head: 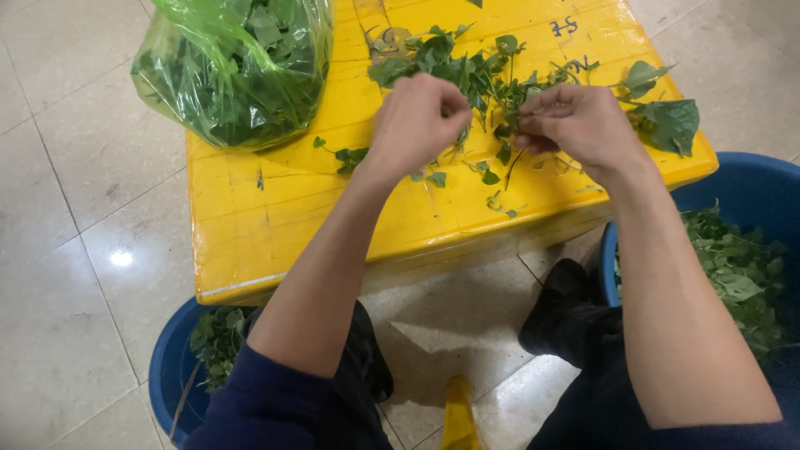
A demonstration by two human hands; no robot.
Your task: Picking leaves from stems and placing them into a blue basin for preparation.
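You are sitting over a yellow crate (pixel 275 225) turned into a work surface, and everything else is lying around it. Nearest you, on the near left of the crate, a blue bucket (pixel 171 371) is peeking out from under your arm with a few green leaves inside; on the near right a larger blue tub (pixel 754 187) is holding a heap of picked leaves (pixel 737 275). Your knees in dark trousers are bracketing a small yellow object (pixel 458 417) on the tiled floor (pixel 58 250) just in front of the crate. Above the crate's middle, your left hand (pixel 417 121) is curling closed, fingertips pinching a thin stem, while your right hand (pixel 579 125) is also closing, fingers bunched around the same leafy stems (pixel 483 79), which are lying across the far half of the crate's top, touching it. Loose leaf scraps (pixel 492 179) are scattering on the crate just under your hands. A broad single leaf (pixel 671 125) is resting at the crate's right edge. At the crate's far left corner a translucent green plastic bag (pixel 237 67), bulging with greens, is sitting partly over the edge. Dark handwritten marks (pixel 565 27) are showing near the far right corner.
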